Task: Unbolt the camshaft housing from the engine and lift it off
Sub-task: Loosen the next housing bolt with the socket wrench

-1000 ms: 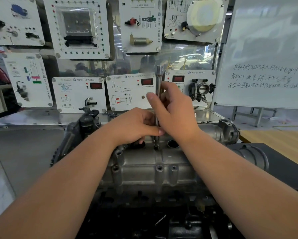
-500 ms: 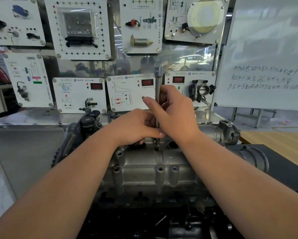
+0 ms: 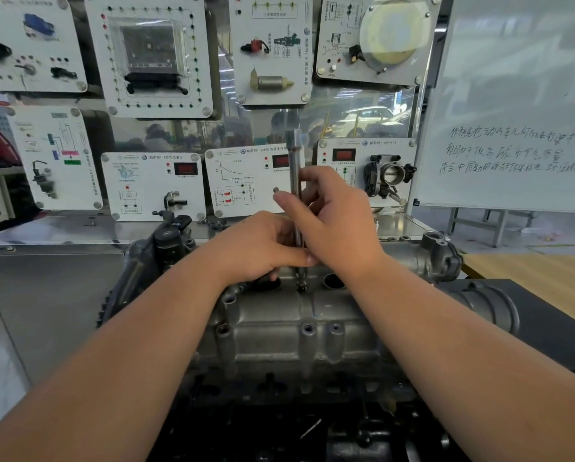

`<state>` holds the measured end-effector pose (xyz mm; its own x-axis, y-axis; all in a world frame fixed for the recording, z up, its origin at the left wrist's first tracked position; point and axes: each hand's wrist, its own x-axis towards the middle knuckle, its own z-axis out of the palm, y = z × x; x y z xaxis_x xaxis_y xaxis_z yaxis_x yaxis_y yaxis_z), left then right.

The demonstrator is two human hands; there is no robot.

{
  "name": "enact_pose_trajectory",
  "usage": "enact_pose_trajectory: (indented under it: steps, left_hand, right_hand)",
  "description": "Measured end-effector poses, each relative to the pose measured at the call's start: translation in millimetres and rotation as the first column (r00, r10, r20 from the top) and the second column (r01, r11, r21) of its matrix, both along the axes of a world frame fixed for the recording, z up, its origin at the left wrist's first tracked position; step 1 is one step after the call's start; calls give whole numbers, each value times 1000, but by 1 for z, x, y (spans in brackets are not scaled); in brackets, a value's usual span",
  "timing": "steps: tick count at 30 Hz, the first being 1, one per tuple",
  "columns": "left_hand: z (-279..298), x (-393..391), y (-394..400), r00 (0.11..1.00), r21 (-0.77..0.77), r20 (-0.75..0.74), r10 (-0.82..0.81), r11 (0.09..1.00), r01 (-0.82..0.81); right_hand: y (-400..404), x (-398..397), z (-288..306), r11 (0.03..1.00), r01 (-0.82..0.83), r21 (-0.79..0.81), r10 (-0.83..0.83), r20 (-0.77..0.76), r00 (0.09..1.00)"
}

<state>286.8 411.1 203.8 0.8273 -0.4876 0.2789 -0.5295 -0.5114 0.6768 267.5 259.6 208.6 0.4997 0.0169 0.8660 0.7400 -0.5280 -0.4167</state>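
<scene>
Pinching the upright extension bar (image 3: 294,181), both the left hand (image 3: 259,248) and right hand (image 3: 332,215) risked tilting it, so its tip could slip from the bolt (image 3: 301,288) in the housing (image 3: 299,325).

automotive training workshop | wall sensor panels (image 3: 152,185) | whiteboard (image 3: 512,95) | engine (image 3: 296,328)

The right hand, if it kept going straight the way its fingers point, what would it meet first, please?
The right hand points leftward, its fingers round the extension bar. Beyond it, probably the left hand, just below; depth is unclear.
</scene>
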Motion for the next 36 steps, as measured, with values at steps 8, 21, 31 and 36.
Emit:
enact_pose_trajectory:
  steps: [8,21,31,36]
  left_hand:
    - [1,-3,0,998,-2,-37,-56,998,56]
    - [1,-4,0,998,-6,-31,-49,999,49]
    - [2,-6,0,999,-7,-21,-36,999,36]
    - [2,-6,-1,999,-27,-22,-39,999,39]
  right_hand:
    - [-3,1,0,998,49,-33,-49,13,999]
    - [-4,1,1,1000,8,-11,-7,20,1000]
    - [-1,-3,2,1000,0,7,0,34,999]
    - [-2,-3,2,1000,-21,12,21,9,1000]
